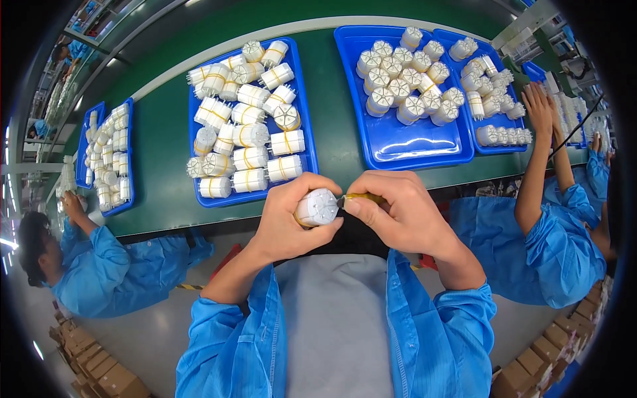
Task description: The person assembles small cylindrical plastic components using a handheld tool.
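Note:
My left hand (279, 222) is wrapped round a white cylindrical bundle (317, 208), its end face turned up and a yellow band around its side. In my right hand (406, 211) is a small yellow-handled tool (366, 197), pinched between thumb and fingers. Its dark tip is at the right edge of the bundle's end face; whether it touches cannot be made out. Both hands are in front of the bench edge. Just beyond them, a blue tray (304, 99) holds several yellow-banded white bundles (251, 135), many with thin pins sticking out.
On the green bench (159, 152), a second blue tray (415, 147) at the right holds several white bundles standing on end. More loaded trays lie at far left and far right. A co-worker (99, 265) sits left; another co-worker's arms (541, 159) reach over the bench at right.

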